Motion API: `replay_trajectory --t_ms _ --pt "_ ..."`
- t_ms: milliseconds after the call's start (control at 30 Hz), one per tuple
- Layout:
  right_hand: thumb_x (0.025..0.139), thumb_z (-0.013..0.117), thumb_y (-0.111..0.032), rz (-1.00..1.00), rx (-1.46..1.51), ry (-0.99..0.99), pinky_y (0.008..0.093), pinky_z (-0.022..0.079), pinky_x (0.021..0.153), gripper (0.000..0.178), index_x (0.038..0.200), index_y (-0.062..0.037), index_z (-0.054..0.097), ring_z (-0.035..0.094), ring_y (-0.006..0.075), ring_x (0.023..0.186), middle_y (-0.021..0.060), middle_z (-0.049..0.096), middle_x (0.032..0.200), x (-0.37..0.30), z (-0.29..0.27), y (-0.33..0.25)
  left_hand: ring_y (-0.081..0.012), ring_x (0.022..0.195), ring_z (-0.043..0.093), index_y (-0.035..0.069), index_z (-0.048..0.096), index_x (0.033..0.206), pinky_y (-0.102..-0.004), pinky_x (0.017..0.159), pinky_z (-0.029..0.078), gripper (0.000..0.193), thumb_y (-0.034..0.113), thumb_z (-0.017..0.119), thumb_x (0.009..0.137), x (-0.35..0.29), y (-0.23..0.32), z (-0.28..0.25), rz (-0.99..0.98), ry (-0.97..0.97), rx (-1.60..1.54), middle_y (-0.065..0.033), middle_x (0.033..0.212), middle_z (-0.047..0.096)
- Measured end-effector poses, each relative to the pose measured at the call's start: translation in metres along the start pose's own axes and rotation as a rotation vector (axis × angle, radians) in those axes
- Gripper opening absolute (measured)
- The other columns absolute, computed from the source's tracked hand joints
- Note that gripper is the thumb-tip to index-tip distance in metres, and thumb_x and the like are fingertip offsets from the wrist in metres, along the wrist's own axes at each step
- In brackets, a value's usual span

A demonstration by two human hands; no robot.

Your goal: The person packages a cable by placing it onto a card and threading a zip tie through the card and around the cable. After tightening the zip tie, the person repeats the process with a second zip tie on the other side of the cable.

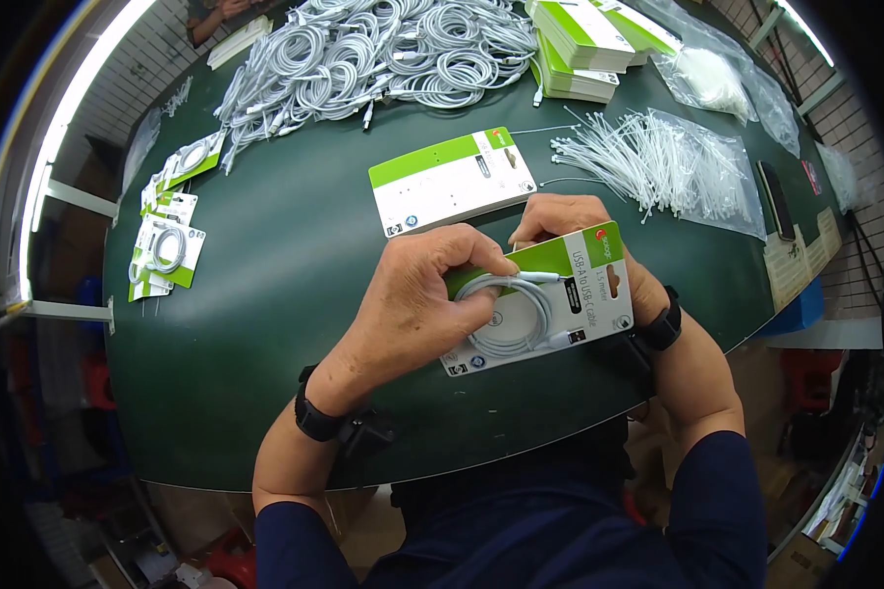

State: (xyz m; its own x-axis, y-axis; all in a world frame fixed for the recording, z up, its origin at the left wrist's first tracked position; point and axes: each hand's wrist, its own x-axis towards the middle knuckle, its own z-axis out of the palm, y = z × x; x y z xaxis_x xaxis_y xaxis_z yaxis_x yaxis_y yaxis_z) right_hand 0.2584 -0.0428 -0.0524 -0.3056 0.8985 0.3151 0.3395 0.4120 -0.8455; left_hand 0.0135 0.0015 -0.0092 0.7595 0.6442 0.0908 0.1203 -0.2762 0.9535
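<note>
Above the table's near edge, a white and green cardboard backing card (601, 285) is tilted between my hands. A coiled light-grey USB cable (509, 347) lies against its front. My left hand (408, 299) is closed on the coil, thumb and index finger pinching it near one plug. From behind the card's right side, my right hand (572, 210) grips it, fingers curled at the top edge; the card hides part of that hand. Just beyond lies a stack of flat backing cards (447, 196). Loose white cable ties (638, 157) spread to the right of it.
A large heap of coiled cables (383, 54) covers the table's far side. Stacked cards (580, 49) and a bag of ties (709, 80) are at far right, a phone (776, 201) nearer. Carded cables (170, 245) lie at left. Another person's hand (231, 8) shows at top left.
</note>
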Motion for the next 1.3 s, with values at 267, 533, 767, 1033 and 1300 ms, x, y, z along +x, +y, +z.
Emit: replay_trajectory --t_ms 267,533,767,1033,1300 --pt "0.083 0.071 -0.006 0.023 -0.127 0.1 0.0297 0.049 0.058 0.009 0.081 -0.0013 0.063 0.062 0.0163 0.061 0.0081 0.062 0.072 0.002 0.001 0.0 -0.0264 0.092 0.071 0.002 0.072 0.115 -0.0349 0.083 0.057 0.042 -0.009 0.068 0.074 0.002 0.002 0.004 0.239 -0.065 0.415 -0.0112 0.099 0.07" --pt "0.078 0.067 -0.003 0.02 -0.185 0.106 0.0321 0.05 0.058 0.005 0.077 -0.003 0.062 0.062 0.0201 0.058 0.0083 0.062 0.068 0.003 0.013 -0.006 -0.0329 0.083 0.067 0.003 0.071 0.109 -0.0399 0.071 0.055 0.034 0.001 0.081 0.076 -0.009 0.013 0.016 0.329 -0.052 0.592 -0.0102 0.094 0.067" --pt "0.072 0.067 -0.002 -0.026 -0.284 0.006 0.0342 0.05 0.057 0.007 0.075 -0.0037 0.061 0.061 0.0257 0.059 0.0097 0.06 0.069 0.002 0.015 0.006 -0.0341 0.081 0.065 0.002 0.068 0.104 -0.0405 0.068 0.053 0.03 -0.001 0.081 0.076 -0.006 0.012 0.02 0.299 -0.08 0.539 -0.0119 0.087 0.06" --pt "0.079 0.069 -0.002 0.108 -0.176 -0.071 0.0305 0.048 0.058 0.006 0.079 -0.0003 0.063 0.059 0.0167 0.06 0.0073 0.06 0.071 0.0 0.001 0.01 -0.0331 0.081 0.066 0.002 0.066 0.104 -0.0388 0.069 0.053 0.03 -0.009 0.073 0.076 -0.004 0.006 0.017 0.375 0.01 0.71 -0.0128 0.087 0.061" --pt "0.099 0.071 -0.019 0.302 0.591 0.449 0.0256 0.052 0.071 0.02 0.101 0.0007 0.068 0.063 0.0096 0.079 0.004 0.07 0.092 0.002 -0.012 0.015 -0.016 0.085 0.069 -0.004 0.063 0.111 -0.0295 0.076 0.057 0.028 0.0 0.074 0.086 0.007 -0.015 -0.01 0.091 0.363 -0.044 -0.0096 0.098 0.07"
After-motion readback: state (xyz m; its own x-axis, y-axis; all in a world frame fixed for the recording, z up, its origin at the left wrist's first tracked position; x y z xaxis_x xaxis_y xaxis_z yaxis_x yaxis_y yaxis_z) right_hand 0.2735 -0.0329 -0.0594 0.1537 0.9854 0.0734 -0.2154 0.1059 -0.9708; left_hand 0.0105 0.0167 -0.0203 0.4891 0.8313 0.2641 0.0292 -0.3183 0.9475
